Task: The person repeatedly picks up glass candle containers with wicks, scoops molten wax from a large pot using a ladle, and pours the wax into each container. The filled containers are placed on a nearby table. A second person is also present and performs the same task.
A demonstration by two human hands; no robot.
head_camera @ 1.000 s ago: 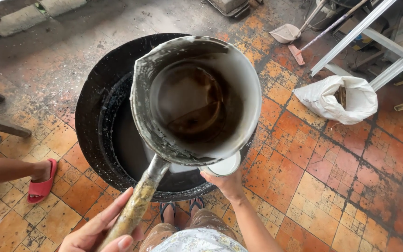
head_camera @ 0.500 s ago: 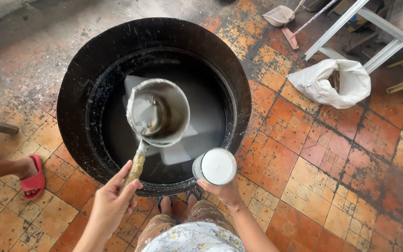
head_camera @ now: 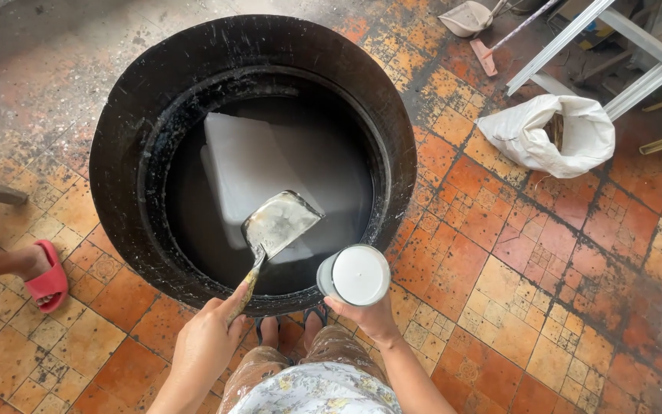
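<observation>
- left hand (head_camera: 207, 343) at lower centre-left of frame, fingers curled round the handle of a metal ladle (head_camera: 277, 226); thumb lies along the handle
- ladle tilted on its side, bowl dipped at the surface of the dark liquid (head_camera: 323, 165) in the middle of the frame, handle slanting down-left to the hand
- ladle bowl grey, crusted with pale residue
- right hand (head_camera: 369, 313) at lower centre, gripping a cup (head_camera: 354, 274) from below; fingers wrapped about its wall
- cup upright, filled with white liquid, held over the near rim of the tub, just right of the ladle handle
- big round black tub (head_camera: 139, 115) fills the upper centre, wide rim flecked with white
- pale rectangular slab (head_camera: 243, 157) sunk under the liquid, upper left of the ladle bowl
- person's own feet (head_camera: 289, 330) in sandals at bottom centre, just by the tub, legs splashed with white
- another person's foot in a red sandal (head_camera: 46, 277) at left edge, apart from the tub
- white sack (head_camera: 549, 138) open, on the orange tiled floor (head_camera: 499, 291) at upper right, near white metal frame legs (head_camera: 576, 38)
- small trowel (head_camera: 488, 50) at top right on the floor
</observation>
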